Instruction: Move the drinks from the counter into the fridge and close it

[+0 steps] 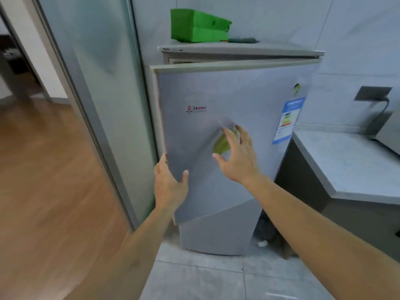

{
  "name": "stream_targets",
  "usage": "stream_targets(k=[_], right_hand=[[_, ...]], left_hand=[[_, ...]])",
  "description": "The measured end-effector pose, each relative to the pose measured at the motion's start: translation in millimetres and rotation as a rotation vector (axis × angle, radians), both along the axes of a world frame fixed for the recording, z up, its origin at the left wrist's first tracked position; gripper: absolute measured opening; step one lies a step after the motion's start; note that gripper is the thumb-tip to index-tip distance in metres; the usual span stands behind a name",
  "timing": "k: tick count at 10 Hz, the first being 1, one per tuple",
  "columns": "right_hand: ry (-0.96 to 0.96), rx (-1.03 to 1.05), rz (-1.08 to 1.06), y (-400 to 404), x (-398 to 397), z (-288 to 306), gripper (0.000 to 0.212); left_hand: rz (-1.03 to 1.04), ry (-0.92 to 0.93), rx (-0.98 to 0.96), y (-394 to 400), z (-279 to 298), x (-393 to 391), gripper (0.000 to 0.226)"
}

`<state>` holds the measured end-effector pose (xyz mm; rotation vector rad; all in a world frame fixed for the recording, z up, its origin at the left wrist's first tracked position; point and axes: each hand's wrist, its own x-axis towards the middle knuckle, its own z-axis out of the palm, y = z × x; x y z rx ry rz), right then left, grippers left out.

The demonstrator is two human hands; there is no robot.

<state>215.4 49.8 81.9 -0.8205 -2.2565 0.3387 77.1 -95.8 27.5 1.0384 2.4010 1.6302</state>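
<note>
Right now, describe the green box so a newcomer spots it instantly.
Find the small silver fridge beside the grey kitchen counter; its door stands slightly ajar. On its flat top sits the bright green rectangular cardboard box, against the wall. It is far larger and brighter than the dark slim object lying beside it.

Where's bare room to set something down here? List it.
The counter right of the fridge is bare from its front edge back to the wall. The fridge top is crowded on the left by a green box; a strip stays free to its right.

light: soft, even | blur: slight motion | edges: wide-angle bowing
</note>
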Motion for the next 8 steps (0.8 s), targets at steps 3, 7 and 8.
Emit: stream_targets(k=[3, 7, 8], right_hand=[[-0.277, 0.162, -0.112, 107.9, -36.1, 25.1, 0.084], [-0.262, 0.045, -0.047, 146.4, -38.1, 30.4, 0.089], [-0.032, -0.207, 0.060, 137.1, -16.4, 49.7, 0.076]], left_hand=[[-0.104, 0.140, -0.216, 94.4, 47.9, -84.2, 0.081], [-0.236, 0.211, -0.353, 181.1, 54.9, -99.4, 0.091], [-0.167, 0.064, -0.228, 144.5, 9.6, -82.5, 0.081]])
